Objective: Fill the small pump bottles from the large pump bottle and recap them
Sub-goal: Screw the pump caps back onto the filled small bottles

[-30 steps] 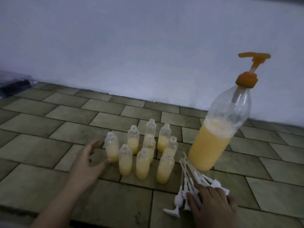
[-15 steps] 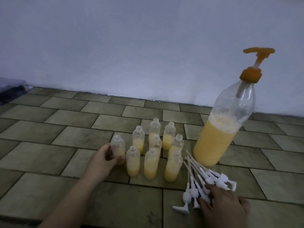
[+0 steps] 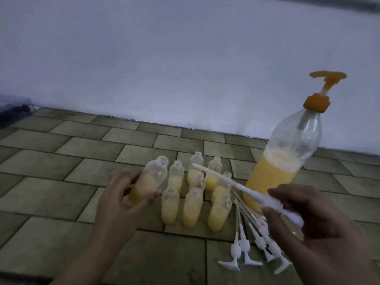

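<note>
Newly lifted: half-filled clear small plastic bottle (image 3: 148, 179), gripped by left hand (image 3: 123, 200); white pump cap with dip tube (image 3: 246, 190), pinched by right hand (image 3: 304, 225). Recapping starts.

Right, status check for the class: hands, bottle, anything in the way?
Left hand grips an uncapped small bottle, lifted and tilted. Right hand pinches a white pump cap, tube toward the bottle. Not capped yet. Nothing between them.

Both hands (image 3: 123, 194) and forearms look bare, apparently no sleeves.
</note>
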